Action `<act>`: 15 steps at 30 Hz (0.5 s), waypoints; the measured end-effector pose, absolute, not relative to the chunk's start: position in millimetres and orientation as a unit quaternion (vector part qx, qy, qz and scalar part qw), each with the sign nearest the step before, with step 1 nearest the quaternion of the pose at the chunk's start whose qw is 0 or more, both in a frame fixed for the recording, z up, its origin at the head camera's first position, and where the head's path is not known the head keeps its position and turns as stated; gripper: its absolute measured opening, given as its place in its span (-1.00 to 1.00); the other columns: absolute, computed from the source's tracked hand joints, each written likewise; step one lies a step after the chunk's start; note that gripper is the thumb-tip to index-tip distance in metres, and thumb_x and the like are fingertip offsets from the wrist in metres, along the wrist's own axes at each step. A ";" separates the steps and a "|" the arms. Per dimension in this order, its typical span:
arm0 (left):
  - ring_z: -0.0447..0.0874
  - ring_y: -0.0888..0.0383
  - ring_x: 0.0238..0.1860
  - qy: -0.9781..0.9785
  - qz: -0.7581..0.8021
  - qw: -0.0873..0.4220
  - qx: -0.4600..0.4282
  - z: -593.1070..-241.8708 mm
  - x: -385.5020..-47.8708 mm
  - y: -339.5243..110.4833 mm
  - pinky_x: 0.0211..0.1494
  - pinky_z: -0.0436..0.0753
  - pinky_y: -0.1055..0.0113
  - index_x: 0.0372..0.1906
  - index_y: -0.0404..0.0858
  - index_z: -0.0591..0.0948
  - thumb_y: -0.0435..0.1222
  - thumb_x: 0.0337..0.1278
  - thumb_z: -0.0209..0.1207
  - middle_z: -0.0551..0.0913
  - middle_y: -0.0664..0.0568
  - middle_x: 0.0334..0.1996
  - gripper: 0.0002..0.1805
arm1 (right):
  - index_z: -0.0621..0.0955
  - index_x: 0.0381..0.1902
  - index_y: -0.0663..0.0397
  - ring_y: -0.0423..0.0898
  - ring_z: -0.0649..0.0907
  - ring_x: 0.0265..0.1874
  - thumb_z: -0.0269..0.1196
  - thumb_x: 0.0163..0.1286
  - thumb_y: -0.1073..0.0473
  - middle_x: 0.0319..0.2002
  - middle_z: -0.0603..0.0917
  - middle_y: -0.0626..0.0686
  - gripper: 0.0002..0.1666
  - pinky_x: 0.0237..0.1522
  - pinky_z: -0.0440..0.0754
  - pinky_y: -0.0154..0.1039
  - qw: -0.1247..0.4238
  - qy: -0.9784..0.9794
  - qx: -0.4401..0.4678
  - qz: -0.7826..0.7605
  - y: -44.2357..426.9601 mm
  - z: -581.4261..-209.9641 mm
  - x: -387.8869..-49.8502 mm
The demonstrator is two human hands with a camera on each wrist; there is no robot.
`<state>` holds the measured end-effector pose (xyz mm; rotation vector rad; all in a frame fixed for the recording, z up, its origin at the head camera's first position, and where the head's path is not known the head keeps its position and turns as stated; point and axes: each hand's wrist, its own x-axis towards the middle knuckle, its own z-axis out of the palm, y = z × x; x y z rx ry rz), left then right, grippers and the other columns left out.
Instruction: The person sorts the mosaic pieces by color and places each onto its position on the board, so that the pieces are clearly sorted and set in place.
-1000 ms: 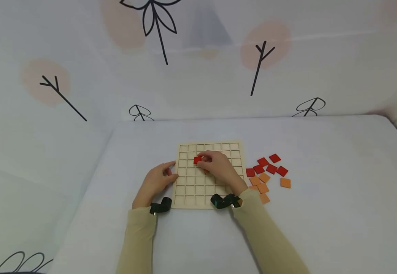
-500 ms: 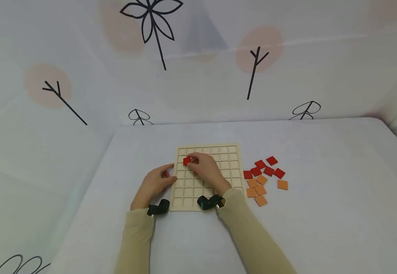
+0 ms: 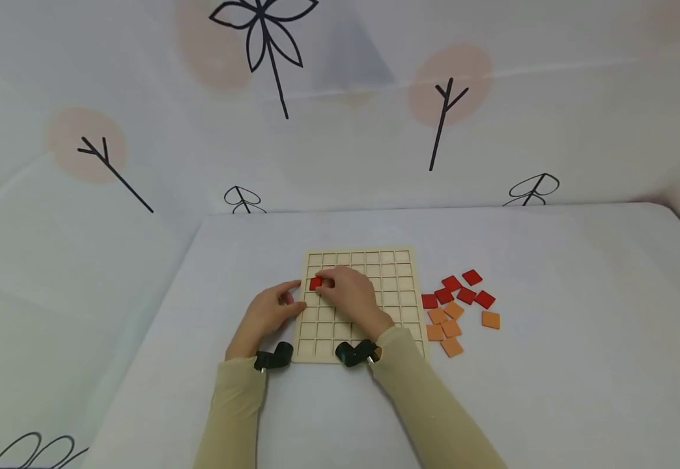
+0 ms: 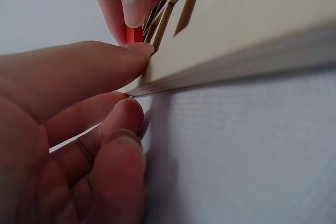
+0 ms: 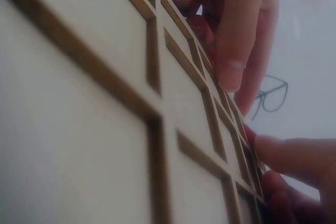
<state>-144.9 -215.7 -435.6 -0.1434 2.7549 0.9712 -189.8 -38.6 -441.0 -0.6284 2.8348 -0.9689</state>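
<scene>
A pale wooden grid board [image 3: 325, 331] lies on the table. The left hand [image 3: 265, 316] holds its left edge, with the thumb on top and the other fingers against the rim in the left wrist view. Over the board, the right hand [image 3: 350, 294] pinches a red tile [image 3: 315, 283] at the leftmost column, near the third row from the far side. In the left wrist view the red tile [image 4: 134, 35] stands between the right fingertips and the left thumb. Part of the grid is hidden beneath the right hand.
Right of the board lie several loose red tiles [image 3: 466, 295] and, nearer the person, several orange tiles [image 3: 451, 346]. One orange tile [image 3: 490, 320] lies apart from the others. A patterned cloth [image 3: 352, 150] hangs behind the white table [image 3: 563, 352].
The right hand has carried the red tile leftward across the grid and slightly nearer the person, to the leftmost column. The left hand has stayed at the board's edge.
</scene>
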 end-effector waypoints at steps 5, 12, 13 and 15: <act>0.38 0.17 -0.58 0.935 0.334 0.111 -0.053 -435.1 -141.1 -216.1 -0.47 0.34 0.33 0.17 -0.02 0.42 -0.09 -0.04 0.22 0.46 0.09 -0.43 -0.43 | 0.60 -0.03 -0.18 -0.20 0.41 -0.56 0.24 0.16 -0.01 -0.53 0.45 -0.15 -0.62 -0.64 0.30 -0.34 0.048 0.929 -0.203 -0.305 -41.9 -439.9 -184.7; 0.38 0.16 -0.59 0.937 0.334 0.099 -0.037 -434.8 -143.1 -215.9 -0.47 0.34 0.32 0.16 -0.02 0.43 -0.07 -0.03 0.22 0.47 0.10 -0.44 -0.44 | 0.60 -0.03 -0.18 -0.20 0.39 -0.60 0.22 0.17 -0.02 -0.53 0.42 -0.14 -0.63 -0.67 0.29 -0.33 0.038 0.941 -0.191 -0.275 -44.8 -439.6 -185.5; 0.38 0.16 -0.58 0.937 0.333 0.098 -0.036 -434.8 -143.7 -215.9 -0.47 0.34 0.32 0.16 -0.02 0.43 -0.07 -0.03 0.21 0.47 0.10 -0.44 -0.44 | 0.60 -0.02 -0.18 -0.20 0.39 -0.60 0.22 0.17 -0.01 -0.52 0.42 -0.13 -0.62 -0.67 0.29 -0.34 0.041 0.943 -0.190 -0.271 -45.3 -439.4 -185.6; 0.38 0.16 -0.57 0.937 0.333 0.099 -0.036 -434.7 -144.5 -216.1 -0.47 0.34 0.32 0.16 -0.02 0.43 -0.07 -0.03 0.21 0.46 0.10 -0.44 -0.44 | 0.59 -0.02 -0.17 -0.19 0.39 -0.61 0.21 0.18 -0.01 -0.52 0.42 -0.12 -0.62 -0.67 0.29 -0.34 0.044 0.944 -0.189 -0.267 -46.2 -438.4 -185.3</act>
